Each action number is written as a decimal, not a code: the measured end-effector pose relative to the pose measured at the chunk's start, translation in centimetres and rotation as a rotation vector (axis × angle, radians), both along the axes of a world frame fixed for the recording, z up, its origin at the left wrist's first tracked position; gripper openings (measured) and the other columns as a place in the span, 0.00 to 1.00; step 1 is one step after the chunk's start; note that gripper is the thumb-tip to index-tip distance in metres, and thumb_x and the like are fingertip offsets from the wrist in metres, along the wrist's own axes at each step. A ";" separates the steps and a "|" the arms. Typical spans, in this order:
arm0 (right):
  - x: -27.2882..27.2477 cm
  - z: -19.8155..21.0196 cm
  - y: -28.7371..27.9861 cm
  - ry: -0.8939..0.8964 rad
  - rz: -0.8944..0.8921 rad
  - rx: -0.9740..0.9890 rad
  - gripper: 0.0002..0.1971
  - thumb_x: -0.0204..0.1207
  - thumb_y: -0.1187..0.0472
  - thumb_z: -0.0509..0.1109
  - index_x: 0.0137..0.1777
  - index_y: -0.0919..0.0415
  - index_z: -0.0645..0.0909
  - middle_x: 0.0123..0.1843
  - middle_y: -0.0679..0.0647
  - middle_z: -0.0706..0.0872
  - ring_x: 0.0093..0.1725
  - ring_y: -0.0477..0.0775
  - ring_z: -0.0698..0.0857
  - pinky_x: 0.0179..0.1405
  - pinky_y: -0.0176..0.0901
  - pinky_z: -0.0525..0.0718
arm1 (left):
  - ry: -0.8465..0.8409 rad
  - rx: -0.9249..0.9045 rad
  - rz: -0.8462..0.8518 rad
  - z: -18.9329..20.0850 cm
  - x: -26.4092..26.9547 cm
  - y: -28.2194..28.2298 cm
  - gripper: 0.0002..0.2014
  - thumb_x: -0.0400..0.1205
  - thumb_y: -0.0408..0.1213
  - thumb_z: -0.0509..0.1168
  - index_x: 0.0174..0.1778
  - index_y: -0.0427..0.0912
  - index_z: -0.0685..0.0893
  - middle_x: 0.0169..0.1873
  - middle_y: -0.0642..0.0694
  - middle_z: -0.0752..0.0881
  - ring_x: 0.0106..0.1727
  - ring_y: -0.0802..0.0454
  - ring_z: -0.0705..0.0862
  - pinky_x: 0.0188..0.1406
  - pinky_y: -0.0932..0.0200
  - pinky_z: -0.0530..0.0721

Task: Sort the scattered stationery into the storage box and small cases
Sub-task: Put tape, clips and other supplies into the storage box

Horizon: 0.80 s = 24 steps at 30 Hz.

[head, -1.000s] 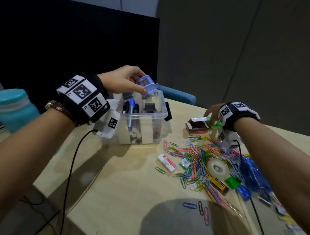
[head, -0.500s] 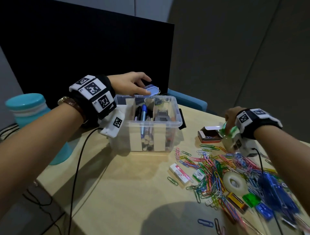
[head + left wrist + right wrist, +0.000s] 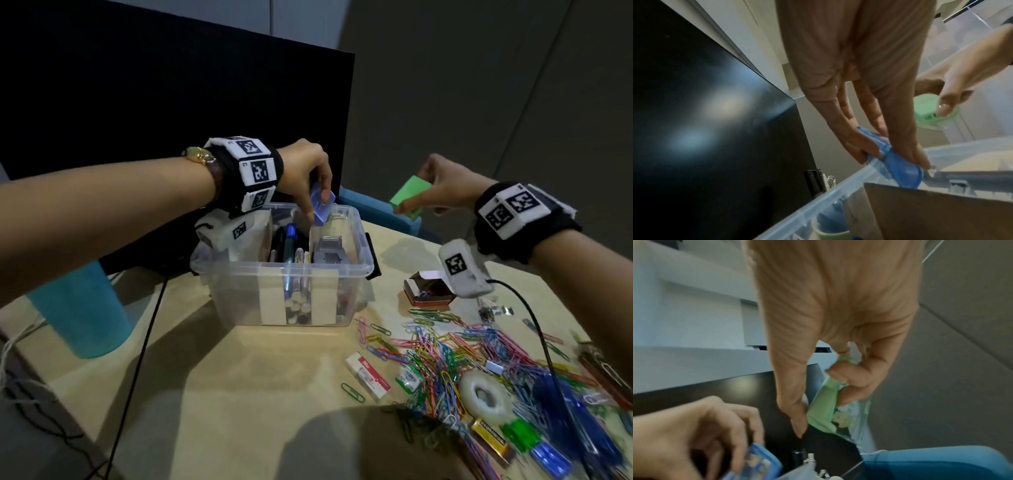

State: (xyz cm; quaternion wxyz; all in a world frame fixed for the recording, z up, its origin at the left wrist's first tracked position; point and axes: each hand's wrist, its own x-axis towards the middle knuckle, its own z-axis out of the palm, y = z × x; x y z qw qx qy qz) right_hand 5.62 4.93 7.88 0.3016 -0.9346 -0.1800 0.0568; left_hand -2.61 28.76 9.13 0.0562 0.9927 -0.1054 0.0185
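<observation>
- Left hand point(image 3: 303, 171) pinches blue case point(image 3: 320, 207) between thumb and fingers, over storage box point(image 3: 284, 274) rim (case tilted).
- Right hand point(image 3: 445, 186), at 3 o'clock from it, grips green case point(image 3: 409, 197), fingers curled.

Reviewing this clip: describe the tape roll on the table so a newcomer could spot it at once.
Start at the clear storage box on the wooden table, then look toward the near right, into the heap of coloured paper clips. The tape roll lies flat there: the only whitish translucent ring among thin wire clips.
</observation>
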 end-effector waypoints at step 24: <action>0.1 1.4 -0.5 0.081 0.158 0.169 0.04 0.70 0.63 0.77 0.44 0.58 0.89 0.50 0.55 0.91 0.52 0.51 0.88 0.52 0.42 0.87 | 0.026 0.240 -0.076 -2.9 4.1 -0.7 0.26 0.64 0.40 0.84 0.57 0.44 0.85 0.54 0.42 0.81 0.44 0.54 0.76 0.30 0.73 0.72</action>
